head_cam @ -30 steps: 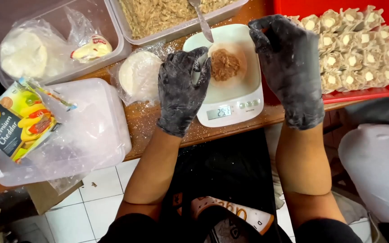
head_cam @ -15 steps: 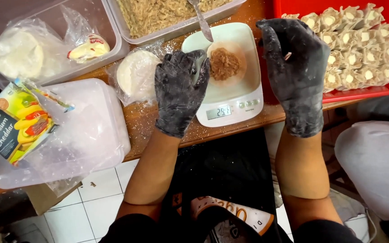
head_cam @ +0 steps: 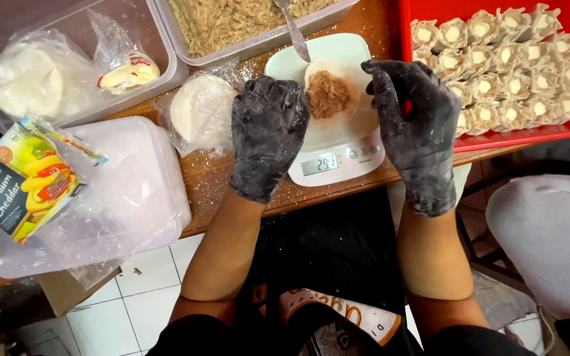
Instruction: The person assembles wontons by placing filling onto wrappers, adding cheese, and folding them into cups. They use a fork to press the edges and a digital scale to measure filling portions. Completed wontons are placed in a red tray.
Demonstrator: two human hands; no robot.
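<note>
Head view: filled wrapper (head_cam: 330,97) lies on the scale (head_cam: 338,155) between both gloved hands' loosely open, empty fingers (head_cam: 380,82).

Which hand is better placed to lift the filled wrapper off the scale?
Probably the right hand: its fingertips curl at the edge of the round wrapper on the scale, palm clear. The left hand lies flat along the wrapper's other side, knuckles up.

One view only — a head-worn camera looking steeply down, close above the white kitchen scale (head_cam: 338,155). The table edge runs just below the scale, floor tiles lower still — no second view shares this.
</note>
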